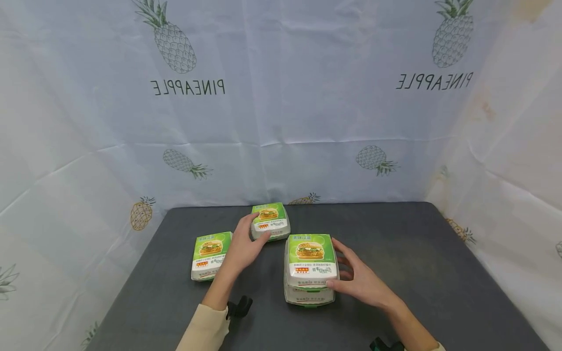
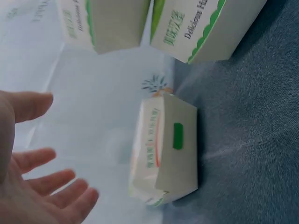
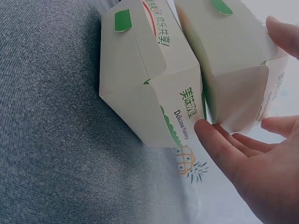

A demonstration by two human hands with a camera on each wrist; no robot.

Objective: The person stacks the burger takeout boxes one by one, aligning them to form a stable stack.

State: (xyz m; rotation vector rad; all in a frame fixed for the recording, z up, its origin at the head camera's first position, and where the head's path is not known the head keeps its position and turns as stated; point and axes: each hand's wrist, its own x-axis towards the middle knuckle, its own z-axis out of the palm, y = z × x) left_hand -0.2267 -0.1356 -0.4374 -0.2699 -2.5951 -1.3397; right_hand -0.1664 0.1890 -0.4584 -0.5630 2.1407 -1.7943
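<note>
Here, an upper burger box (image 1: 309, 258) in printed green and white is seen set on a matching lower box (image 1: 309, 296), the stack of 2 standing upright near the middle of a dark table (image 1: 395, 253). Thin folded card is suggested by the creased walls and tucked flaps, so a light, fairly stiff load can be expected, easily dented by a hard squeeze; whether anything is packed inside cannot be told. The smooth printed faces may prove a little slippery. A hold is best taken low on 2 opposite side walls, with the lid's middle and the front tab spared.

The upper box is flanked by the right hand (image 1: 366, 282), its fingers loosely extended along the right side and its thumb at the front right corner; no firm squeeze is shown. Farther back, the left hand (image 1: 241, 246) is held open, fingers spread, beside a rear box (image 1: 274, 224); contact cannot be confirmed. A left-hand box (image 1: 210, 256) is left untouched beyond the left forearm. The table is backed by a pineapple-print cloth (image 1: 285, 97).
</note>
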